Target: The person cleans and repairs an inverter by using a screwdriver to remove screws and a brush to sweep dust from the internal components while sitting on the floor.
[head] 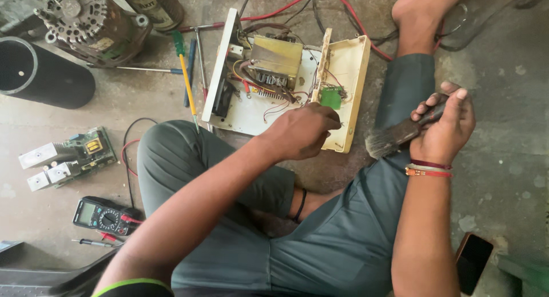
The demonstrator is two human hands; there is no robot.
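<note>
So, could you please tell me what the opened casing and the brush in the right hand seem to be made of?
The casing looks like cream moulded plastic, matte and grimy, judging by its thick rounded walls. The brush in the right hand has a dark handle, probably wood or plastic, and soft greyish bristles splayed at the tip.

A worn, stained concrete floor (503, 62) fills the view in daylight; a black pipe (40, 74) lies at ten o'clock.

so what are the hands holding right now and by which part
The right hand grips a dark-handled paintbrush with grey bristles by its handle. The left hand rests on the edge of the opened cream plastic casing; whether it pinches anything cannot be told.
</note>
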